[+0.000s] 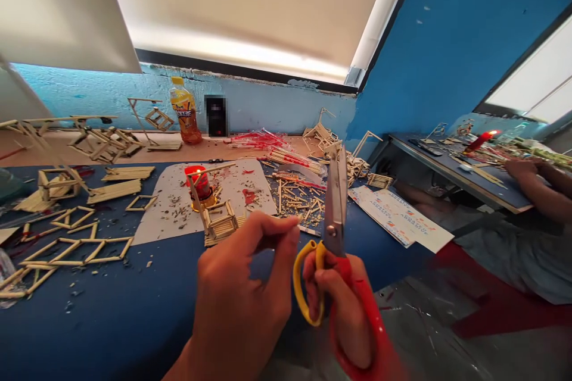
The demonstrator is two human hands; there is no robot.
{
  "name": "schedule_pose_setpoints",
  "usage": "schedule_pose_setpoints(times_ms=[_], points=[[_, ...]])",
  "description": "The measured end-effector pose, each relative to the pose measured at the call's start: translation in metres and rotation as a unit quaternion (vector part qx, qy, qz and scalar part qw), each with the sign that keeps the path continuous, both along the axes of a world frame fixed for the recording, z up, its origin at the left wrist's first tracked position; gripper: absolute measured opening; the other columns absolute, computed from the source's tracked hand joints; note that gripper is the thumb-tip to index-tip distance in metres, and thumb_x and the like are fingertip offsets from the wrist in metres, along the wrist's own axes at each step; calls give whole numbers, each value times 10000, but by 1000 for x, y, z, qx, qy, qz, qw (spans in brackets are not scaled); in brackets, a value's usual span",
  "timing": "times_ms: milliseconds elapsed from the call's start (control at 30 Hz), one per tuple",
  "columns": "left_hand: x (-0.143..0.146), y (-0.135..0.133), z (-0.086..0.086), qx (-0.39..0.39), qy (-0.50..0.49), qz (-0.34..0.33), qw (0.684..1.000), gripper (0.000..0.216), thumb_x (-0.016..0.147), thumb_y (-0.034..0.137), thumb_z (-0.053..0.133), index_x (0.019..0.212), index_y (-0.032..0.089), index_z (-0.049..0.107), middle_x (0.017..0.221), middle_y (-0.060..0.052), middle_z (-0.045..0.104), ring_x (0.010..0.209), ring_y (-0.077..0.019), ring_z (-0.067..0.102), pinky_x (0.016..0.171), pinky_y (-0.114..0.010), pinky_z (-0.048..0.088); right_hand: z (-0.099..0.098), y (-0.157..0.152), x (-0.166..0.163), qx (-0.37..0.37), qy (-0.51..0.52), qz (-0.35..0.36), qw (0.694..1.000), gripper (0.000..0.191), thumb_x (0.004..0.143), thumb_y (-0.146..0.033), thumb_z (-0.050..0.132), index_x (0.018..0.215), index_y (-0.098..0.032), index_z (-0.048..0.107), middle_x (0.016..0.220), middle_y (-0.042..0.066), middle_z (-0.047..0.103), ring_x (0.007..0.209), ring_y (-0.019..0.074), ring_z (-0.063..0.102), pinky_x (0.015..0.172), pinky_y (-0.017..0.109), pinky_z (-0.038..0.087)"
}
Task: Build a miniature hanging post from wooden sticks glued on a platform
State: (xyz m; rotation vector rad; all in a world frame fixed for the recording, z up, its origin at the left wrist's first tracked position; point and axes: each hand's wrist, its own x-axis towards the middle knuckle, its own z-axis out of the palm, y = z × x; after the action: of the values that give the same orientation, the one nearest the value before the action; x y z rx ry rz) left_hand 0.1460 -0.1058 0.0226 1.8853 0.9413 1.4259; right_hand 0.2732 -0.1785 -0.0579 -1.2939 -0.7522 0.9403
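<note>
Right hand (342,300): fingers through the handle loops, closed around scissors (335,208), blades upright, nearly together, tips pointing to twelve o'clock.

Left hand (241,277): thumb and forefinger pinched, tips meeting, just beside the blades at their nine o'clock. Whether a small piece sits between them cannot be told.

About the left hand, by the clock, on the blue bench (111,327):
- Eleven o'clock, near: stick model (221,220), a small frame on a slatted base with an arm overhead; past it, lit red candle (202,181) on a littered pale sheet (154,223).
- Eleven o'clock, far: drink bottle (190,125).
- One o'clock: loose cut sticks (308,201).
- Nine o'clock: flat stick frame (78,252).
- Between two and three o'clock: printed cards (397,217); farther off, a co-worker's hand (521,169).

Hazards, as judged:
- Nicked fingertip, should the blades swing toward nine o'clock.
- Scorched or burning model, if its arm overhangs the flame; the gap cannot be told.
- Model toppled into the candle by a knock from the left knuckles.
- Fire in the litter, were the candle tipped.
</note>
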Motion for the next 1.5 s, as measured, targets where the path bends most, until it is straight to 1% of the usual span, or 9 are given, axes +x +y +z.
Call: schedule_pose_setpoints(times_ms=[100,200,400,533,800,1000,1133,1333,1500], points=[[-7,4,-1,-71,-44,-70,994,153,921,136,695,928,285,731,755,90,791,639,-94,771,612,-119,594,18,4,16,43,46,68,996,340,959,-473,662,789,-179,658,508,-43,501,478,128,471,479,256,392],[-9,7,-2,-121,-73,-128,982,146,934,159,702,920,292,761,717,79,781,636,-99,771,603,-103,605,34,3,24,78,23,69,994,343,994,-474,647,818,-182,689,565,-18,550,556,144,527,545,273,434],[-10,6,-4,-149,-78,-168,971,202,929,130,712,934,318,784,782,70,788,684,-92,771,643,-96,605,52,10,23,116,-55,14,992,197,974,-413,727,1043,-231,752,878,18,736,758,163,663,698,289,541],[-13,4,-7,-183,-71,-177,964,129,940,180,719,896,301,709,791,71,743,702,-90,742,651,-114,602,61,19,23,156,-70,47,984,163,957,-347,759,1098,-267,747,1011,16,774,766,150,679,754,313,579],[-11,0,-13,-253,-121,-212,936,79,940,217,763,967,277,718,871,22,787,826,-131,773,739,-152,624,51,21,10,136,9,38,990,219,873,-316,867,1041,-258,738,909,-14,748,840,153,737,760,256,613],[-8,4,-10,-274,-182,-239,914,174,913,133,781,884,298,829,755,43,783,662,-92,736,643,-114,613,46,23,5,170,131,73,974,167,900,-292,830,1042,-274,743,834,-23,724,689,121,707,643,226,586],[-12,3,-5,-223,-200,-222,928,204,889,91,792,850,287,832,931,11,829,850,-135,790,802,-169,649,40,16,12,138,51,68,987,284,886,-487,797,1034,-251,744,857,22,709,783,181,666,695,285,551],[-22,8,-2,-316,-263,-321,853,57,935,296,807,887,263,807,763,13,816,690,-113,780,676,-156,648,33,-15,4,29,-60,49,997,607,883,-784,606,1179,-267,721,1069,83,725,1026,306,695,936,406,549],[-23,17,-4,-386,-308,-329,805,161,805,281,925,824,221,778,646,33,759,560,-106,733,541,-143,612,34,-26,-2,21,-116,83,989,673,841,-821,626,1203,-264,736,1047,100,719,920,302,681,855,420,578]])
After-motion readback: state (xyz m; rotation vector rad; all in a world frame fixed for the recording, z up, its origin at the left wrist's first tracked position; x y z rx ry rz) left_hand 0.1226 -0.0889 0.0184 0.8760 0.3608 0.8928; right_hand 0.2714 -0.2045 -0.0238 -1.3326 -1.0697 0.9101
